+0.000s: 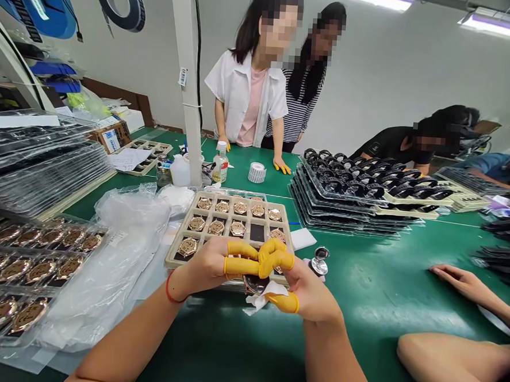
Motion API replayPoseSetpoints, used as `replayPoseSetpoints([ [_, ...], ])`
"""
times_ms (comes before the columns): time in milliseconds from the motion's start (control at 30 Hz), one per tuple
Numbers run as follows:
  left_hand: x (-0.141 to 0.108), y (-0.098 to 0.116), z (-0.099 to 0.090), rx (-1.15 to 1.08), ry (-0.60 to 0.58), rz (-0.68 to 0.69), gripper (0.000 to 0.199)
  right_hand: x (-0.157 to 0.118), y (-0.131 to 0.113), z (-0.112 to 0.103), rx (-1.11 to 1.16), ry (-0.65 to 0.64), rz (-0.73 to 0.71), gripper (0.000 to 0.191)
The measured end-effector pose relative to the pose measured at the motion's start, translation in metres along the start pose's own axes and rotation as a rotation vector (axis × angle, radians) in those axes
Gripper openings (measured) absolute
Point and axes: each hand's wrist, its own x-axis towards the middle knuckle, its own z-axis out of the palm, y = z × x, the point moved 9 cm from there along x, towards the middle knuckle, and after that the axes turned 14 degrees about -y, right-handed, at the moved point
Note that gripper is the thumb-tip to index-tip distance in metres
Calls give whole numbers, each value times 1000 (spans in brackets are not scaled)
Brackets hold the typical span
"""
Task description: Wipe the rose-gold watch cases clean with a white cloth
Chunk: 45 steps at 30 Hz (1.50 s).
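Note:
Yellow finger covers are on my left hand (220, 264) and my right hand (299, 277), which meet over the near edge of a beige compartment tray (174, 254). Between them is a round dark-faced watch case (255, 284), its far side hidden by the fingers. My left fingers close on its upper left side. My right hand grips it from the right, with a crumpled white wipe (268, 294) between thumb and case. Gold-coloured watch cases (217, 227) lie in the tray's compartments; one compartment shows only its dark bottom.
Plastic trays of gold cases (25, 272) and clear plastic bags (108, 257) lie left. Bottles (181, 171), a label roll (256, 172) and a white post (186, 83) stand beyond. Stacked trays of black watches (354, 191) and a person's arm (477, 291) are right.

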Motion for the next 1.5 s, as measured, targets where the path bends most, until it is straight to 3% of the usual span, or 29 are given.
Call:
replayPoseSetpoints([
  [167,-7,-10,6,-270,120,-76,18,5,-3,-2,89,45,-118,25],
  [267,-16,-28,11,-384,220,-305,17,8,0,-7,62,212,-153,30],
  [400,-32,-55,23,-651,322,-691,29,1,3,-20,-175,458,-89,29],
  [467,-37,-62,30,-733,288,-829,33,-11,6,-33,-187,608,-39,25],
  [533,-36,-65,36,-707,181,-893,31,-20,9,-41,-133,684,-15,19],
  [633,-32,-63,37,-609,87,-880,26,-16,11,-39,-44,597,-32,15],
  [733,-29,-60,36,-601,110,-852,24,-8,16,-32,17,500,-48,17],
  [900,-21,-47,31,-529,94,-752,19,-5,22,-29,20,480,3,23],
  [1033,-15,-33,20,-177,46,-663,18,-2,18,-22,-24,422,31,22],
  [1133,-10,-20,14,144,41,-572,27,-3,17,-21,-20,491,9,7],
  [1233,-8,-9,7,307,102,-454,28,-1,32,-21,165,511,49,14],
  [1367,-9,-8,-4,231,173,-374,19,13,52,-7,546,284,104,32],
  [1433,-8,-5,-8,218,179,-334,18,15,54,-5,615,245,108,34],
  [1500,-4,0,-6,361,137,-318,18,13,55,-6,582,273,130,29],
])
